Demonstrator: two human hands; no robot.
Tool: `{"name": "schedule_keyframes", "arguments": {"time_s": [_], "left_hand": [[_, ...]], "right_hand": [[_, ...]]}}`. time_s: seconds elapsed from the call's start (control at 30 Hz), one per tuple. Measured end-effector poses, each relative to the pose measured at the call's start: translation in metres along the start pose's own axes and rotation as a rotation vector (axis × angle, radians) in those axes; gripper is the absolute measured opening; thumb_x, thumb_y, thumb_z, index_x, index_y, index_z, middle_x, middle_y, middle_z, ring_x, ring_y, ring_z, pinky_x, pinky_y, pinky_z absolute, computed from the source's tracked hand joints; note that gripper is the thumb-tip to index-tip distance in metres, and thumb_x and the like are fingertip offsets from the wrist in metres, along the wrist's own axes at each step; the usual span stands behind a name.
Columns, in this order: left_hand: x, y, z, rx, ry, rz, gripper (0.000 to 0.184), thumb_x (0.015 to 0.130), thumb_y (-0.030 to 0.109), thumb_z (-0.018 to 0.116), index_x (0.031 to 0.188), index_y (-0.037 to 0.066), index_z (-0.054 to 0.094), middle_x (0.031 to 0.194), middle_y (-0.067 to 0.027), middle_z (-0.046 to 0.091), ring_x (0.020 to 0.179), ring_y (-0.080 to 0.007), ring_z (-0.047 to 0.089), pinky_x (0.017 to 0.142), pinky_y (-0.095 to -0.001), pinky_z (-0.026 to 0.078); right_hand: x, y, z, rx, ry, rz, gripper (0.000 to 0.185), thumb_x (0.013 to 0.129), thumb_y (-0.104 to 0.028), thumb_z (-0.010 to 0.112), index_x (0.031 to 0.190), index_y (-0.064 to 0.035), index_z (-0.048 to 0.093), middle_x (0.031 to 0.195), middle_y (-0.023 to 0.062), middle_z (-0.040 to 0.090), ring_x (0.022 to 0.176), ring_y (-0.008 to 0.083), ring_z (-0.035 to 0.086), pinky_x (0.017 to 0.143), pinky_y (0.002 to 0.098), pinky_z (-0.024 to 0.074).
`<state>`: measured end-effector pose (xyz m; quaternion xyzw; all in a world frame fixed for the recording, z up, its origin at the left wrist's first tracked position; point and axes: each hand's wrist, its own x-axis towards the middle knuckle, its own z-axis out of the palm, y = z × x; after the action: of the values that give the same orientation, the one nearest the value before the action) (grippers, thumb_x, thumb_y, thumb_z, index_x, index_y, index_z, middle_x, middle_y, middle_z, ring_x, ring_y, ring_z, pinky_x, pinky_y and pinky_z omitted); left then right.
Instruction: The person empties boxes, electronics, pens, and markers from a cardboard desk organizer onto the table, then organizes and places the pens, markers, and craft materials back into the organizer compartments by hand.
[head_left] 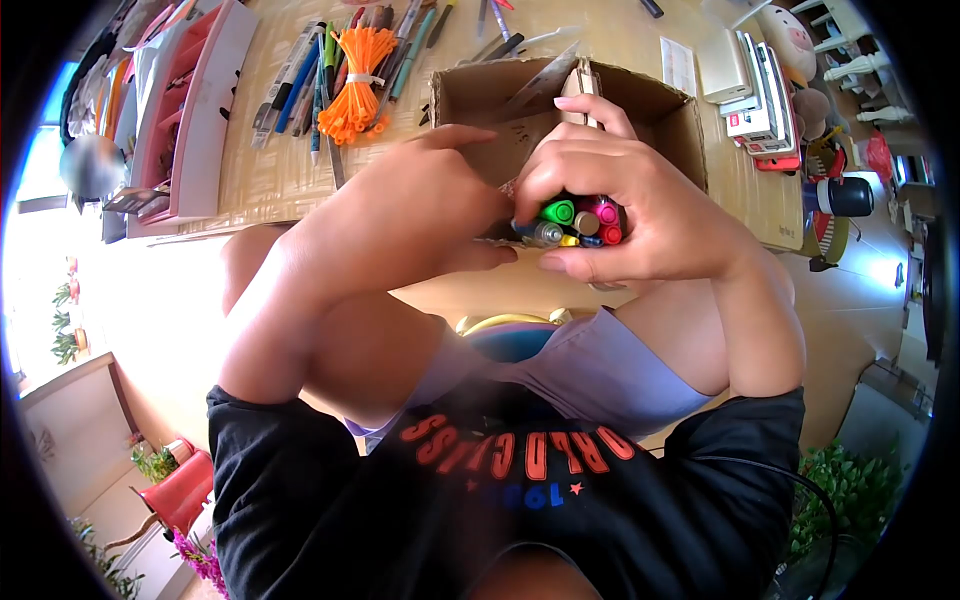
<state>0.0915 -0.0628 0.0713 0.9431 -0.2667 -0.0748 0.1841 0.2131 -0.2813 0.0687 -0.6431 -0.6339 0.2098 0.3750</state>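
A bundle of markers and pens is gripped in my right hand, its green, pink, red and yellow ends facing me. That hand curls round the bundle at the near side of an open cardboard box. My left hand reaches in from the left, close against the bundle. Its index finger and thumb are stretched apart; the other fingertips are hidden where the two hands meet. A cardboard divider splits the box, and a clear plastic piece leans in its left compartment.
Left of the box, an orange bundle of ties lies over several loose pens and markers. A pink-and-white organizer stands at the left edge. Stacked boxes or books are at the right, near a dark cylindrical object.
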Motion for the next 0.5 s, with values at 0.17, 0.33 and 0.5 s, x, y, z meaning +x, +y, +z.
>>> {"name": "schedule_keyframes", "arguments": {"time_s": [0.17, 0.33, 0.5], "left_hand": [[-0.0003, -0.0035, 0.0066, -0.028, 0.074, 0.036, 0.029, 0.087, 0.035, 0.078, 0.090, 0.006, 0.078, 0.083, -0.0080, 0.076, 0.102, -0.0339, 0.072, 0.109, -0.0450, 0.050], [-0.0015, -0.0044, 0.0086, -0.082, 0.080, 0.054, 0.029, 0.089, 0.034, 0.078, 0.096, 0.006, 0.077, 0.088, -0.0090, 0.077, 0.104, -0.0339, 0.071, 0.108, -0.0451, 0.050], [-0.0037, -0.0006, 0.0058, -0.119, 0.046, 0.016, 0.029, 0.088, 0.031, 0.080, 0.100, 0.005, 0.077, 0.096, -0.0100, 0.078, 0.113, -0.0344, 0.068, 0.107, -0.0450, 0.050]], "right_hand": [[0.0004, 0.0028, 0.0009, -0.043, 0.018, -0.063, 0.021, 0.082, -0.021, 0.077, 0.097, -0.0089, 0.070, 0.094, 0.0006, 0.067, 0.100, 0.0187, 0.064, 0.126, 0.0489, 0.0202], [0.0000, 0.0018, -0.0003, 0.004, 0.003, -0.010, 0.022, 0.080, -0.021, 0.078, 0.098, -0.0098, 0.070, 0.097, 0.0011, 0.067, 0.102, 0.0195, 0.064, 0.126, 0.0493, 0.0191], [0.0012, -0.0014, -0.0033, 0.045, -0.010, 0.021, 0.025, 0.080, -0.019, 0.080, 0.101, -0.0107, 0.068, 0.097, 0.0004, 0.067, 0.104, 0.0193, 0.064, 0.127, 0.0503, 0.0183]]}}
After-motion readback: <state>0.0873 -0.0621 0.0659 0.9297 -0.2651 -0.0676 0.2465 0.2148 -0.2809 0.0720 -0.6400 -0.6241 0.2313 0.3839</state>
